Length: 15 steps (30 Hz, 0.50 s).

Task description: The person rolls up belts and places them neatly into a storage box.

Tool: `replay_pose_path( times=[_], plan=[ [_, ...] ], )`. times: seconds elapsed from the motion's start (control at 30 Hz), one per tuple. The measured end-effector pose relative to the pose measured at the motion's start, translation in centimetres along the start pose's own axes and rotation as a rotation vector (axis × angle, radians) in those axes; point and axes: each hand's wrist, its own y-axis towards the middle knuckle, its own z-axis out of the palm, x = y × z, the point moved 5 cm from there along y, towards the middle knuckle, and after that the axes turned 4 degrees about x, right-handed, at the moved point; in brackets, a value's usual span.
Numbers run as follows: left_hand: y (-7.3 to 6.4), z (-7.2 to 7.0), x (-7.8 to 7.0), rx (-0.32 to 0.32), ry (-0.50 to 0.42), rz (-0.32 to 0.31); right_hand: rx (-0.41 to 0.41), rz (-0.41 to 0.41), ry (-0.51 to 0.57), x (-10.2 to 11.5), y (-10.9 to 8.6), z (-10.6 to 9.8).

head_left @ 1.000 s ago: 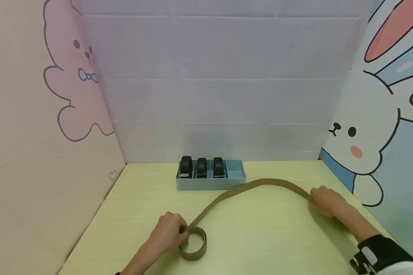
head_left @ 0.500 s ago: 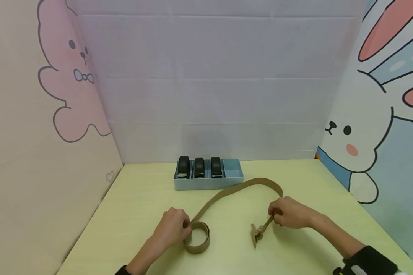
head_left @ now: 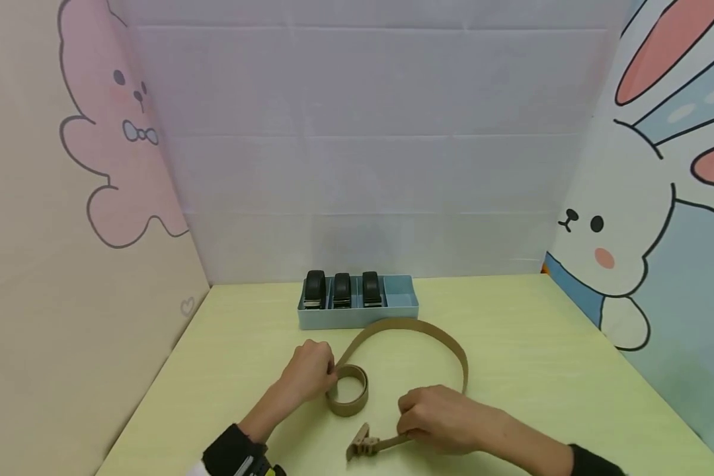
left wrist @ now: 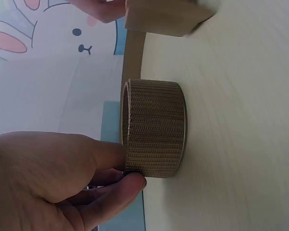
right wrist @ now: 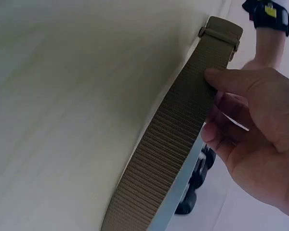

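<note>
A tan webbing belt [head_left: 419, 325] stands on its edge on the table, one end wound into a round coil [left wrist: 156, 127]. My left hand [head_left: 311, 370] pinches the coil's upper rim, with thumb and fingers on either side of the strap in the left wrist view. The strap's loose part arcs from the coil to the right and back toward me. My right hand [head_left: 443, 416] pinches it near the buckle end, thumb flat against the webbing [right wrist: 168, 125] in the right wrist view. The buckle [head_left: 363, 444] sticks out left of my right hand, in front of the coil.
Behind the belt stands a light blue compartment box [head_left: 357, 320]. Three black rolled belts [head_left: 342, 289] sit in its left compartments; the rightmost compartment shows its bare floor. White and cartoon-printed panels [head_left: 607, 258] enclose the pale yellow table [head_left: 244, 344].
My right hand has swept left and toward me with the buckle end, bending the strap into a tighter arc. My left hand, still pinching the coil, has shifted slightly forward and right.
</note>
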Motion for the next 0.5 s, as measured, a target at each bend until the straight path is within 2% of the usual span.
replay_pose_path(
  times=[0.07,0.2,0.3,0.4,0.5],
  plan=[
    [0.4,0.2,-0.4,0.012,0.030,0.001,-0.001,-0.016,-0.005,1.6,2.1,0.7],
    [0.8,0.3,-1.6,0.022,0.090,0.017,-0.053,0.036,0.032,3.7,6.2,2.1],
    [0.8,0.2,-2.3,0.012,0.113,0.040,-0.115,0.072,0.087,4.4,7.9,2.5],
    [0.5,0.1,-2.4,0.017,0.096,0.039,-0.140,0.049,0.142,3.9,7.7,1.9],
    [0.2,0.2,-2.2,0.019,0.085,0.017,-0.091,0.023,0.180,2.5,5.5,0.6]
  ],
)
